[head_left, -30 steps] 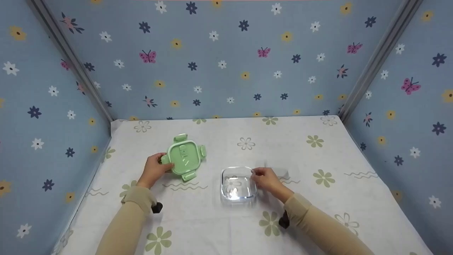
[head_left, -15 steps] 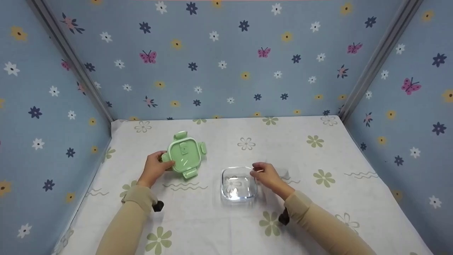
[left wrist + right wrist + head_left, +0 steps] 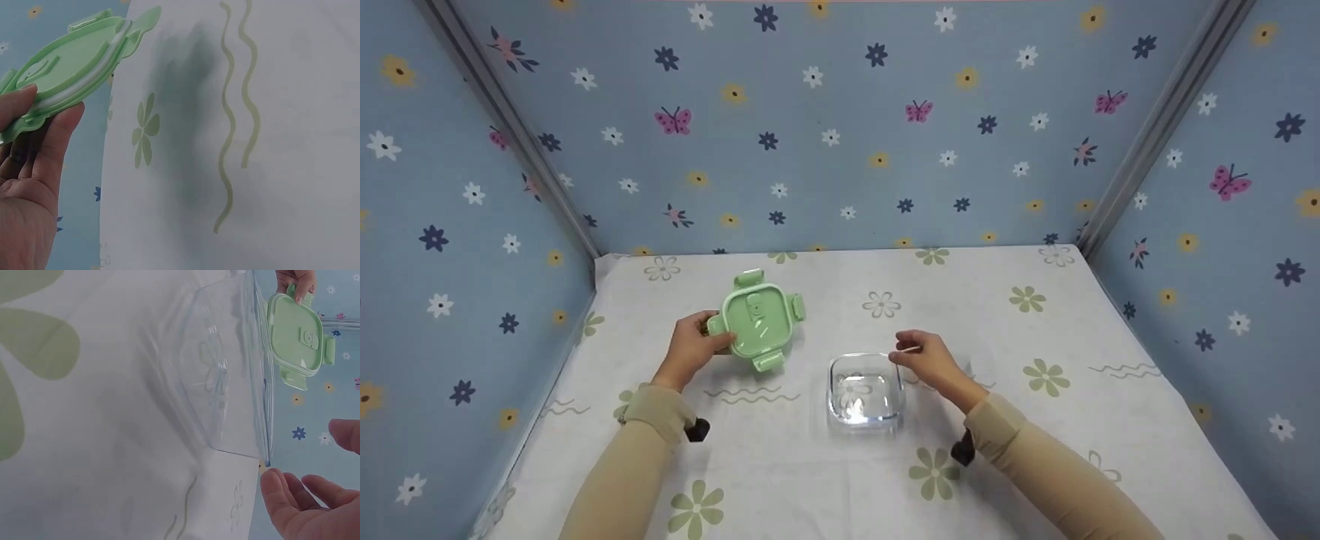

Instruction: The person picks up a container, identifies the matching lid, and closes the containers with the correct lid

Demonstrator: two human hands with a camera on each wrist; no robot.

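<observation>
Pale-blue walls printed with flowers and butterflies rise on 3 sides of a table spread with a white floral cloth. Grey posts mark the back corners, at 10 and 2 o'clock.

Near the middle of the cloth, a clear glass container, square with rounded corners, sits upright, its top uncovered. Plain and printed cloth stretches from it toward 12 o'clock, up to the back edge, and toward 6 o'clock, at the near side.

At the container's 10 o'clock, well inside the table's left edge, the left hand grips a green lid by the clip on its 9 o'clock side, thumb above and fingers beneath. The lid, with 4 clips, is tilted and raised off the cloth; a strip of cloth shows between it and the container.

By the container's 1 o'clock corner is the right hand, fingers loosely bent, thumb held apart from them. Its fingertips are just beside the rim; whether they touch, I cannot tell. Beyond it, toward 3 o'clock, a wide stretch of cloth reaches the right edge.
</observation>
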